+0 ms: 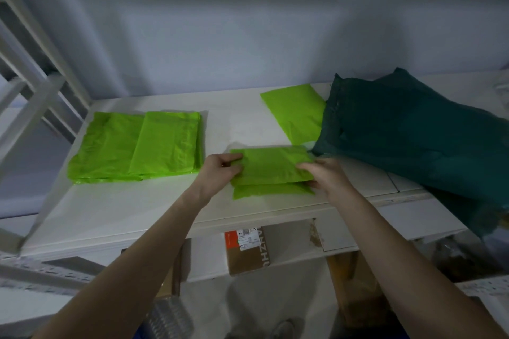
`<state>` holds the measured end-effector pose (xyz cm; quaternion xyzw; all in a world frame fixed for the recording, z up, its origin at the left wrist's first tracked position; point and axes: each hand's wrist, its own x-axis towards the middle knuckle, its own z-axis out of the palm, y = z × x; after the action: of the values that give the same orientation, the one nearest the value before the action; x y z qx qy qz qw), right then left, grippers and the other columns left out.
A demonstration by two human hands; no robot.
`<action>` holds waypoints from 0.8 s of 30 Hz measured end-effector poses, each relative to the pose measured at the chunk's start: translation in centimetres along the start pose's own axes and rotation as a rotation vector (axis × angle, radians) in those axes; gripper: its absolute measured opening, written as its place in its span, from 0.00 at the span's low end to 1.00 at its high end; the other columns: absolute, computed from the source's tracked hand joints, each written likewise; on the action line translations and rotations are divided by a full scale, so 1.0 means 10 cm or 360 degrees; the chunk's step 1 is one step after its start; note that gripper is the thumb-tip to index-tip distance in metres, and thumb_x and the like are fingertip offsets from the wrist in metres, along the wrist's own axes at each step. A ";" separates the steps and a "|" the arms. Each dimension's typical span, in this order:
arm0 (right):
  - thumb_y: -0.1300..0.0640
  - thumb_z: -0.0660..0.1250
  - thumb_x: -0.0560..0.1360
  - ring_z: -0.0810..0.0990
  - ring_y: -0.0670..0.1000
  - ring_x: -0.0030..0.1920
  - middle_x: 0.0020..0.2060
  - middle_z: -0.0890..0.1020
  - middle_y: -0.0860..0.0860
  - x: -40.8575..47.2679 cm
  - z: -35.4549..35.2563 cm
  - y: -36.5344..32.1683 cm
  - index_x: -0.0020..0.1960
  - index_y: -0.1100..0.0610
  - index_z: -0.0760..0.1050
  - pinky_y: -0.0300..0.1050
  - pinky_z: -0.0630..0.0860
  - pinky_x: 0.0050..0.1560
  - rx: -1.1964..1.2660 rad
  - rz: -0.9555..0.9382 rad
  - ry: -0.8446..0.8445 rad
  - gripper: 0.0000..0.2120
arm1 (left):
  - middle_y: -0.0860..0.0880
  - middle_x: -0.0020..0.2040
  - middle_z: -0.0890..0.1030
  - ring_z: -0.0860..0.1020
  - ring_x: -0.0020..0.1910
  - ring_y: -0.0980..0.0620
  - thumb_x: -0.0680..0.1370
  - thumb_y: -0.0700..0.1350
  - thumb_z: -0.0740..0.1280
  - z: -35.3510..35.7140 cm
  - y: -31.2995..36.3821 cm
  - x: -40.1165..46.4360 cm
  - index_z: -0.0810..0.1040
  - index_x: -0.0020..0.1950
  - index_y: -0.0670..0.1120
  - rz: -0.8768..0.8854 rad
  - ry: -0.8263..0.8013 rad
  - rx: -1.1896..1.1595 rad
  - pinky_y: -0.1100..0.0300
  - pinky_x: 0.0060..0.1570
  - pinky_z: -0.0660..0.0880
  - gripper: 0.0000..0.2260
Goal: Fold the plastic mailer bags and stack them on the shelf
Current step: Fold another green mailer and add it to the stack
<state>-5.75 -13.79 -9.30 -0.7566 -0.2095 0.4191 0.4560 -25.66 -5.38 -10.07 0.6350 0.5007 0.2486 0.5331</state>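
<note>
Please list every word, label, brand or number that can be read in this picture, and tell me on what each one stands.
"ANZH", in large letters cut off at the shelf edge: on the cardboard box under the shelf.
White sticker on that box: print too small to read.
Orange label on that box: no readable text.
Green bags: no text.

**A packing or stock room**

White metal shelving (pixel 35 96) stands against a bare wall. Green mailer bags (pixel 137 146) and a dark green sack (pixel 413 132) lie on the shelf (pixel 124 215); a labelled cardboard box (pixel 248 253) sits below.
</note>
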 end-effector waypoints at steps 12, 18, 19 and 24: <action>0.52 0.73 0.59 0.81 0.61 0.42 0.36 0.79 0.62 0.08 0.00 0.18 0.43 0.71 0.76 0.50 0.75 0.44 -0.0217 -0.0208 0.0014 0.24 | 0.49 0.38 0.70 0.70 0.39 0.53 0.75 0.39 0.66 0.00 -0.15 0.00 0.74 0.66 0.45 0.0140 -0.0039 0.0431 0.62 0.45 0.68 0.19; 0.58 0.72 0.70 0.77 0.53 0.37 0.35 0.79 0.59 -0.01 -0.01 0.15 0.42 0.67 0.78 0.42 0.66 0.35 -0.0476 -0.0374 0.0063 0.11 | 0.48 0.47 0.69 0.71 0.47 0.52 0.74 0.45 0.70 0.02 -0.15 -0.04 0.71 0.69 0.46 0.0219 -0.0073 0.0594 0.68 0.45 0.63 0.24; 0.58 0.72 0.70 0.76 0.52 0.36 0.34 0.79 0.58 -0.02 -0.01 0.15 0.42 0.68 0.77 0.41 0.65 0.33 -0.0540 -0.0413 0.0084 0.12 | 0.49 0.47 0.68 0.70 0.47 0.52 0.74 0.45 0.70 0.03 -0.15 -0.04 0.70 0.70 0.45 0.0220 -0.0087 0.0613 0.69 0.45 0.63 0.25; 0.58 0.72 0.71 0.73 0.49 0.42 0.42 0.77 0.52 -0.05 0.03 0.19 0.49 0.63 0.75 0.42 0.63 0.34 -0.0800 -0.0586 0.0162 0.11 | 0.47 0.54 0.64 0.69 0.57 0.50 0.72 0.49 0.73 0.00 -0.21 -0.07 0.63 0.73 0.41 0.0244 -0.0102 0.0755 0.74 0.56 0.57 0.34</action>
<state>-6.41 -14.98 -10.78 -0.8150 -0.4169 0.2262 0.3329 -26.74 -6.13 -11.90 0.7860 0.4783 0.1436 0.3644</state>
